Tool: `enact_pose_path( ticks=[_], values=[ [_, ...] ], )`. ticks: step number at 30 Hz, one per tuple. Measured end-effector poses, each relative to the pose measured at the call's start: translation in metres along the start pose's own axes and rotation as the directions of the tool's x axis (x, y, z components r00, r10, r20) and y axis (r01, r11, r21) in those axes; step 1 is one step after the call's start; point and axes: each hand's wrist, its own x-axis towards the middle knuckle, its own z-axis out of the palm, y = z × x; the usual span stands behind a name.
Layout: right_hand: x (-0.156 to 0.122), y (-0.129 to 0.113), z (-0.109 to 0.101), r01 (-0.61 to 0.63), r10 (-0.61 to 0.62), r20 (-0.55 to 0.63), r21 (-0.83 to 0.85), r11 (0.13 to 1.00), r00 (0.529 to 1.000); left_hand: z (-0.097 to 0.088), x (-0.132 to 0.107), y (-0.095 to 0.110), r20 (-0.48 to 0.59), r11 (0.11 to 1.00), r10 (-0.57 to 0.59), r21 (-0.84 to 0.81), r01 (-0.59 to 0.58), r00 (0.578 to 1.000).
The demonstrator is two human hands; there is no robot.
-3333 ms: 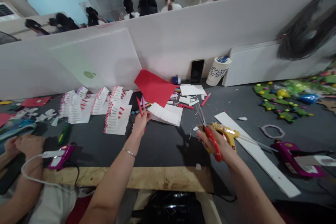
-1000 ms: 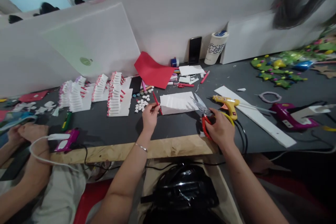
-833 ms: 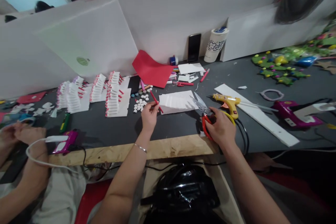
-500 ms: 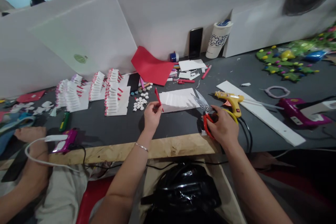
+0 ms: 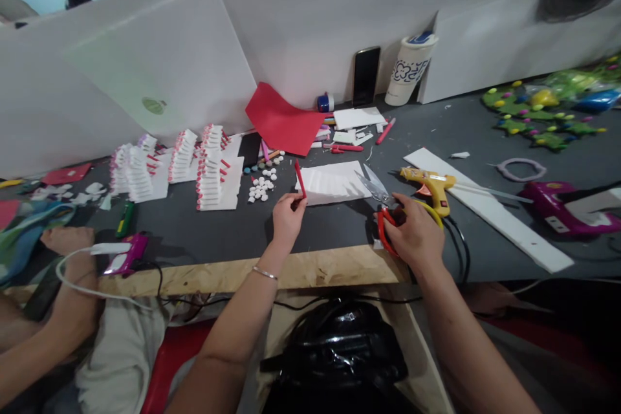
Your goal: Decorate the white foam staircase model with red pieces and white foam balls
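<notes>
My left hand (image 5: pixel 288 213) pinches a narrow red strip (image 5: pixel 300 180) by its lower end, and the strip stands nearly upright. Right beside it lies a white sheet (image 5: pixel 337 182) with a row of pale ridges across it. My right hand (image 5: pixel 418 226) is closed around the red and yellow handles of a pair of scissors (image 5: pixel 381 195). Their blades are spread and point up and left over the right end of the white sheet. Small white round pieces (image 5: pixel 262 186) lie in a group to the left of my left hand.
A yellow glue gun (image 5: pixel 431 187) lies right of the scissors, by a long white foam strip (image 5: pixel 490 210). At the back are a red sheet (image 5: pixel 284 123), a phone (image 5: pixel 365 76) and a cup (image 5: pixel 410 70). Ridged white pieces (image 5: pixel 220 184) stand left. Another person's hand (image 5: pixel 68 242) rests far left.
The red strip in my left hand has shifted slightly right and stands a little more upright. The view has moved a little. My right hand keeps hold of the scissors, their blades still spread.
</notes>
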Motion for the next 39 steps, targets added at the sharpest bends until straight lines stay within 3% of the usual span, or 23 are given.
enact_pose_path(
  ticks=[8,16,39],
  values=[
    [0.000,0.001,0.000,0.023,-0.023,0.001,-0.012,1.000,1.000,0.008,0.000,0.005,-0.004,1.000,-0.005,-0.028,0.005,1.000],
    [-0.001,0.001,-0.001,0.013,-0.013,0.019,0.010,1.000,1.000,0.009,0.000,0.007,0.019,0.998,-0.056,0.008,0.056,0.998],
    [0.000,0.001,-0.002,0.051,-0.051,-0.010,0.007,0.999,0.999,0.012,0.002,0.006,0.024,0.999,-0.050,0.000,0.050,0.998]
  ],
)
